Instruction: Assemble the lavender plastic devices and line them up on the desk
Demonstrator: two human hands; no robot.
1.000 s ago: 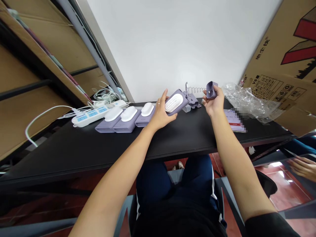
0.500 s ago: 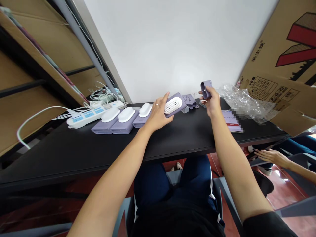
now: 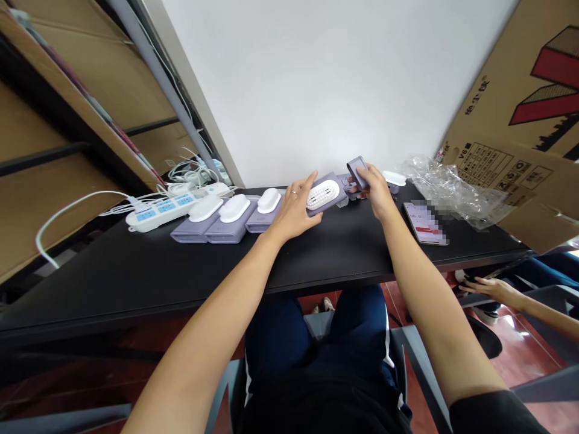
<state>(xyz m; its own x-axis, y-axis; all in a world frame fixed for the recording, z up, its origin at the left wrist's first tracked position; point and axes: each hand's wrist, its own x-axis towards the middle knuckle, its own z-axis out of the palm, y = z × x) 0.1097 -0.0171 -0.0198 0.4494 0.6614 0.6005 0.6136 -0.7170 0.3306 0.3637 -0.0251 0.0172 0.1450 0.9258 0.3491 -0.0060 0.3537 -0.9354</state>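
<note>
My left hand (image 3: 292, 212) grips a flat purple case (image 3: 310, 211) between thumb and fingers. Set in its upper face is a white oval pad (image 3: 323, 194) covered in small bumps. My right hand (image 3: 377, 191) pinches a small purple hollow sleeve (image 3: 357, 171) close to the case's far right end. Purple inner parts (image 3: 347, 183) extend from that end, partly hidden by the right fingers; whether the sleeve touches them I cannot tell. Left of my left hand lie similar purple cases (image 3: 230, 228) topped with white ovals. Behind my right hand, another white oval piece (image 3: 394, 178) shows.
A white power strip (image 3: 156, 218) with cables lies at the black table's (image 3: 190, 268) left. Right of my right arm are a phone (image 3: 425, 223), crumpled clear plastic (image 3: 465, 193) and a big cardboard box (image 3: 511, 163). Another person's hand (image 3: 493, 289) is at far right.
My right hand has moved left and the sleeve has turned, coming up to the end of the purple case. The white oval piece and the phone behind it are less covered. My left hand keeps its grip.
</note>
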